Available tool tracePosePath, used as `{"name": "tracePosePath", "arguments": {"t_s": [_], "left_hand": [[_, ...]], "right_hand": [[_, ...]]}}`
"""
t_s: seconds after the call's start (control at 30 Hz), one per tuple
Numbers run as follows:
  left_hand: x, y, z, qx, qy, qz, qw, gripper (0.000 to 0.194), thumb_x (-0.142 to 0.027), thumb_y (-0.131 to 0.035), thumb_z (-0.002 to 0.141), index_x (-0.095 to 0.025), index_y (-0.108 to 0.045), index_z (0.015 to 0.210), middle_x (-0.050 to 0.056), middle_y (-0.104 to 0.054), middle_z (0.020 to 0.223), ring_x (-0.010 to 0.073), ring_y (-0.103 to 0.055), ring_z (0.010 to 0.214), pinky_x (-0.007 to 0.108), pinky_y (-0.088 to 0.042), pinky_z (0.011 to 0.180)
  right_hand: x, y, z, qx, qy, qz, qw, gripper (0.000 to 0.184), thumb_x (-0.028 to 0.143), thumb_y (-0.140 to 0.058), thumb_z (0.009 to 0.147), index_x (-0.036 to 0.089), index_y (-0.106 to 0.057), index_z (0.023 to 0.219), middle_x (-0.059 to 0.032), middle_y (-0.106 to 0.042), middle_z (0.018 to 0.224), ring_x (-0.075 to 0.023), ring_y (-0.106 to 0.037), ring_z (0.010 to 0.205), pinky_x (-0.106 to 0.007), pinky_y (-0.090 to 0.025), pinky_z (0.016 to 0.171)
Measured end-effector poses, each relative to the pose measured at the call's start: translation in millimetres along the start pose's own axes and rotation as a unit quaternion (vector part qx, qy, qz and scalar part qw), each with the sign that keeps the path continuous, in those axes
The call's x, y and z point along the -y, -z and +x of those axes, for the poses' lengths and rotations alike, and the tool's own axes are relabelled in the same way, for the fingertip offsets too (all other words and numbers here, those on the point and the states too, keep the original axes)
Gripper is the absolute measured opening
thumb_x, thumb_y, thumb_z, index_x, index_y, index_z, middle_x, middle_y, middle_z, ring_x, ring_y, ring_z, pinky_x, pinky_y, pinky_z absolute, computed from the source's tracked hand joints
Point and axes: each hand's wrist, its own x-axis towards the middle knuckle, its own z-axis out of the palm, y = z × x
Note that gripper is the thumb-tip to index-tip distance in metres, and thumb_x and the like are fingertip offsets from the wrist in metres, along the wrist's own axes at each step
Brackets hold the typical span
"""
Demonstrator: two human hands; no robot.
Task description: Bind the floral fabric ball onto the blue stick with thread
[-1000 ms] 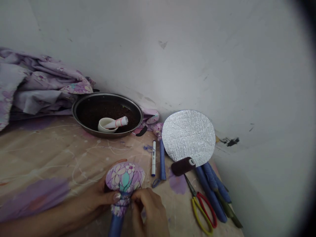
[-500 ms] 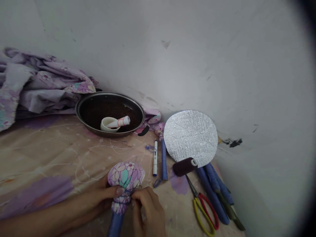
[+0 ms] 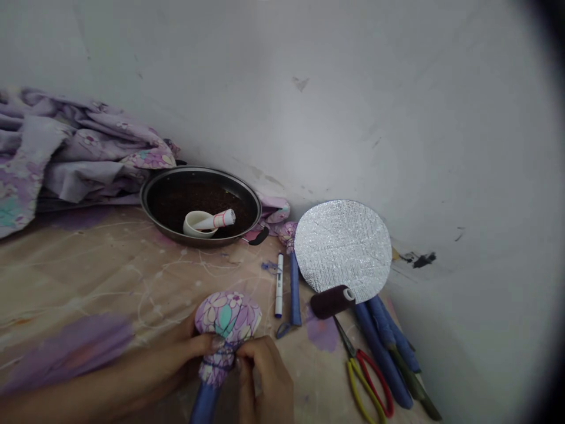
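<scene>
The floral fabric bulb atop a blue padded tube sat at bottom centre of the frame, its long axis tilted slightly rightward, bulb end pointing up toward the wall. The left hand curled around the bulb from the left, fingers closed on it; the right hand pinched the gathered neck below.

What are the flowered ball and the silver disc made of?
The flowered ball looks like matte printed cloth, perhaps cotton, gathered in soft folds at its neck. The silver disc looks like quilted foil sheet: crinkled, glittery, grid-marked surface; backing hidden.
</scene>
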Motion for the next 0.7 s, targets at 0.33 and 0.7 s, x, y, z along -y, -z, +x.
{"name": "tracePosePath", "arguments": {"t_s": [0.33,0.7], "left_hand": [[-1,3.1,-4,-0.006,0.032,-0.006,0.999,0.051,-0.037,-0.105,0.096,-0.028,-0.095,0.145,0.007,-0.097,0.136,0.0366,-0.086,0.135,0.044,-0.066,0.120],[10,3.2,1,-0.021,0.015,-0.023,0.999,0.057,-0.039,-0.107,0.090,-0.027,-0.094,0.144,0.007,-0.096,0.122,0.0359,-0.086,0.122,0.040,-0.067,0.104]], "right_hand": [[-8,-6,-4,0.007,-0.001,0.056,0.998,0.036,0.000,-0.061,0.117,0.033,-0.076,0.117,0.0012,-0.082,0.103,-0.0192,-0.084,0.090,-0.024,-0.065,0.084],[-10,-16,-8,-0.013,-0.018,0.058,0.998,0.032,0.006,-0.056,0.120,0.033,-0.070,0.111,0.0016,-0.080,0.097,-0.0202,-0.084,0.083,-0.025,-0.065,0.078]]}}
